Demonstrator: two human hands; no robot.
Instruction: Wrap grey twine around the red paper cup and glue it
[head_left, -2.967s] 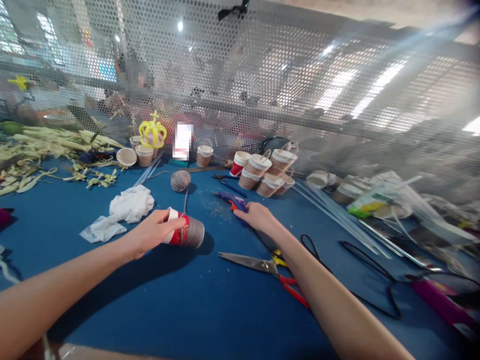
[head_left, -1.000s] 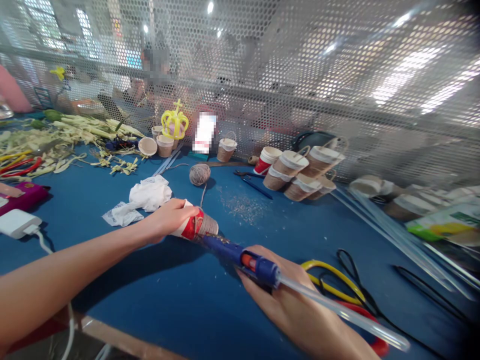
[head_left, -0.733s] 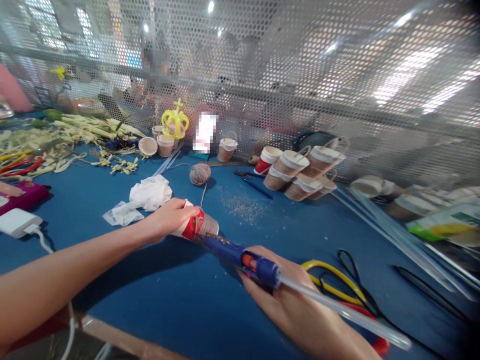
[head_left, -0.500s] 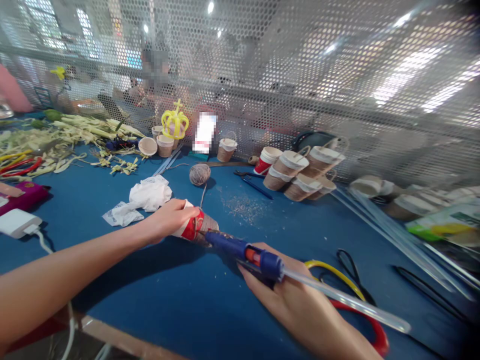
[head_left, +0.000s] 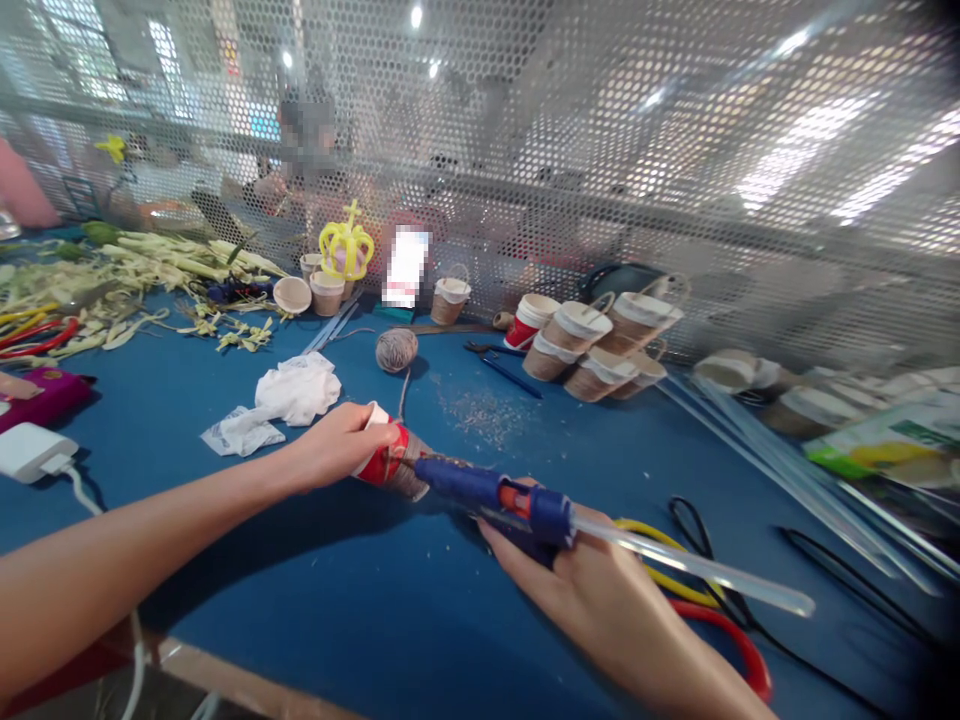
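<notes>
Your left hand [head_left: 337, 445] grips the red cup [head_left: 397, 464] tilted, seemingly to offer its side to the glue gun [head_left: 466, 485] that your right hand [head_left: 600, 605] grasps.

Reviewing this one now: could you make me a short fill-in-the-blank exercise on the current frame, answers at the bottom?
1. The right hand holds a blue ____ with a clear stick jutting from its back.
2. The red cup is held by the ____.
3. The color of the ball of yarn is ____.
4. The color of the crown-shaped ornament is ____.

Missing words: glue gun; left hand; gray; yellow.
</notes>
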